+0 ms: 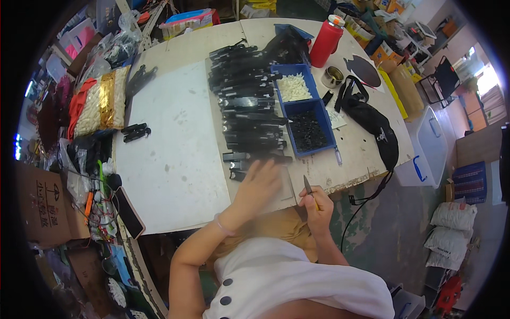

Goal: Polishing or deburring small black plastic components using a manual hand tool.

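Observation:
My left hand (260, 183) is over the near end of a long row of black clip-like parts (249, 122). Motion smears its fingers, so whether they hold one of the parts cannot be told. In my right hand (319, 210), just off the table's front edge, is a slim pointed tool (307, 185) with a dark tip and a yellow handle; it points up and away from me. Right of the row stand two joined blue bins, the far one with small white pieces (294, 87), the near one with small black pieces (307, 130).
A red bottle (326, 41), an open tin (332, 77) and a black pouch with a strap (374, 122) lie toward the right. On the left are a white board (170, 149), a few loose black parts (136, 132), a phone (129, 211) and a bag of white pieces (101, 106).

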